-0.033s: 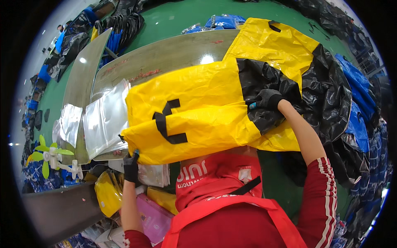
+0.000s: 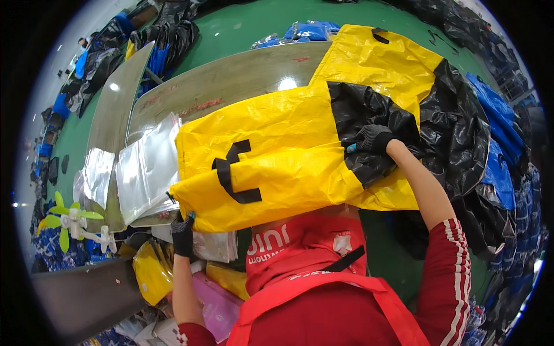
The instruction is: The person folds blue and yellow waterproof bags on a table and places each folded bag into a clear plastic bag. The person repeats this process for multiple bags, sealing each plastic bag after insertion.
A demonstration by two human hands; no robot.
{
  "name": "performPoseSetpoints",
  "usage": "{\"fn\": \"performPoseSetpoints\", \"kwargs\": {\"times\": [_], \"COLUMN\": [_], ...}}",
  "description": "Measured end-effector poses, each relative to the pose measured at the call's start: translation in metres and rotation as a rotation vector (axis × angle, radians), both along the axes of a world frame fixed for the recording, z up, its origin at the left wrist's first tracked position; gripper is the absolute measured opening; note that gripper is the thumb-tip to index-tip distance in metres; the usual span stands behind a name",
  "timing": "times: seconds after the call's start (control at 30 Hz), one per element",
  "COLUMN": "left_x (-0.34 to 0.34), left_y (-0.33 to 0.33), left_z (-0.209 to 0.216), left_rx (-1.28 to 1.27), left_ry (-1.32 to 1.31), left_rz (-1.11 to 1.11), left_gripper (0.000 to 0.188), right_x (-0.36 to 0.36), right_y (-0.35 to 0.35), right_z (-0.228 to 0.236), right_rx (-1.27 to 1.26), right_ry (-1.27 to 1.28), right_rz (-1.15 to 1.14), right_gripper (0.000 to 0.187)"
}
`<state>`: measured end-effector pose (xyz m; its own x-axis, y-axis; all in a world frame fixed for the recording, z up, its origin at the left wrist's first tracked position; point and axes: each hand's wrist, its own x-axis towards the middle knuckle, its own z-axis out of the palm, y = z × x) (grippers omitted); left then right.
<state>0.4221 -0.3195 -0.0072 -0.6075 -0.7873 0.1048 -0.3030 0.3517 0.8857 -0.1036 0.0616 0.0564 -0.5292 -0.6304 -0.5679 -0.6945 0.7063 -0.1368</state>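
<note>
A large yellow bag with a black end and black strap loops (image 2: 277,167) lies across the table in front of me, its near edge overhanging toward my apron. My left hand (image 2: 183,235), in a dark glove, pinches the bag's near left corner. On the black end to the right, my gloved right hand (image 2: 374,139) has its fingers closed on the fabric near the seam; part of the grip is hidden. Beneath and beyond it spreads another yellow and black bag (image 2: 378,60), its black part hanging over at the right.
Clear plastic sleeves (image 2: 149,170) lie on the table (image 2: 231,72) at the left. A small green-bladed fan (image 2: 72,219) stands at the near left, close to folded yellow packs (image 2: 153,274) and a pink pack (image 2: 216,303). Blue sheeting (image 2: 499,167) is heaped at the right.
</note>
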Motion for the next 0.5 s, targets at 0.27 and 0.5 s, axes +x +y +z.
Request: {"fn": "performPoseSetpoints", "kwargs": {"times": [0.27, 0.5], "left_x": [-0.144, -0.23], "left_y": [0.064, 0.068], "left_z": [0.049, 0.065], "left_rx": [-0.921, -0.811], "left_ry": [-0.248, -0.688], "left_rz": [-0.295, -0.636], "left_gripper": [0.065, 0.062], "right_x": [0.012, 0.002], "right_y": [0.013, 0.064], "right_z": [-0.006, -0.041], "right_rx": [-0.172, -0.507], "right_ry": [0.078, 0.538], "right_rz": [0.076, 0.338], "right_gripper": [0.067, 0.042]}}
